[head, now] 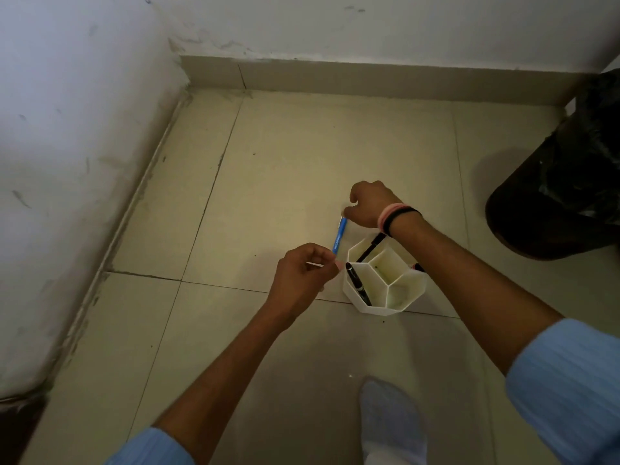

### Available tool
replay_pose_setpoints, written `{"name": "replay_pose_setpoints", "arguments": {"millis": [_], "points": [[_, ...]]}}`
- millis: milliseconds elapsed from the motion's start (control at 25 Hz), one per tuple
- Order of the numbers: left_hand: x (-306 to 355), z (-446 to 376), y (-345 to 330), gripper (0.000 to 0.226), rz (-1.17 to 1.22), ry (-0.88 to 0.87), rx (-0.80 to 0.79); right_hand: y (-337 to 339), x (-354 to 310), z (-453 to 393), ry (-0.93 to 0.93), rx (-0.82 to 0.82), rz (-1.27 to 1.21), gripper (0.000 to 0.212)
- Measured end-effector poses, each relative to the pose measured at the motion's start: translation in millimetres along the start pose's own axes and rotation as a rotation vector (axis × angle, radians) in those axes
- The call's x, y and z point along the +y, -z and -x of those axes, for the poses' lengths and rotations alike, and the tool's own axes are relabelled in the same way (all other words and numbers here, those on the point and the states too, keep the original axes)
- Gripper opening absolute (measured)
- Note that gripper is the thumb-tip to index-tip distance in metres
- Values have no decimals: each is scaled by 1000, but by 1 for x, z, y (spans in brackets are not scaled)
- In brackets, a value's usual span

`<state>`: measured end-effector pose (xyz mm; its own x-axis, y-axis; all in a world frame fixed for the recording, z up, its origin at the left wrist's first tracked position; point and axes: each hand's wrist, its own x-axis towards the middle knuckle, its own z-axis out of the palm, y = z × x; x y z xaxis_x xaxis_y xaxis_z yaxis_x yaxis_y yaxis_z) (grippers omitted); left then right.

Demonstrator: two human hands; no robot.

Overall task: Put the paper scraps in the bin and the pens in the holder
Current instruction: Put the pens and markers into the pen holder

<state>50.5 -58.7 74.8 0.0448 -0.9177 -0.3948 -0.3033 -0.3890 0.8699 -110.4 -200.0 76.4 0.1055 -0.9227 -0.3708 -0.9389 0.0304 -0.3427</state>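
A white pen holder [385, 280] with several compartments stands on the tiled floor [302, 156], near the middle of the view. 2 black pens are in it: one black pen [359, 285] leans in the left compartment, and a second black pen [369, 248] leans out of the far compartment, its top running under the right wrist. A blue pen [339, 235] lies on the floor just beside the holder's left side, pointing away from the person. The right hand [372, 204] reaches over the holder with its fingers curled down at the far end of the blue pen; whether it actually grips the pen cannot be told. That wrist wears pink and black bands [394, 218]. The left hand [302, 276] is curled, pinching a thin white strip [315, 264] that looks like a paper scrap, close to the near end of the blue pen. A black bin [563, 182] lined with a dark bag stands at the right edge, well apart from the holder. Both arms wear light blue sleeves [570, 391], and a grey slipper [391, 421] shows at the bottom
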Motion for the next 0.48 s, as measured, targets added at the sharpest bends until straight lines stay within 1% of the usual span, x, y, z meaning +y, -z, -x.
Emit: {"name": "replay_pose_setpoints", "arguments": {"millis": [120, 320, 480], "points": [[-4, -2, 10, 15, 13, 35, 41, -9, -15, -18, -28, -95, 104, 42], [-5, -4, 22, 15, 21, 45, 79, -26, -23, -33, -84, -134, 107, 42], [-7, -1, 28, 15, 46, 42, 93, -36, -20, -35, -93, -145, 107, 32]]}}
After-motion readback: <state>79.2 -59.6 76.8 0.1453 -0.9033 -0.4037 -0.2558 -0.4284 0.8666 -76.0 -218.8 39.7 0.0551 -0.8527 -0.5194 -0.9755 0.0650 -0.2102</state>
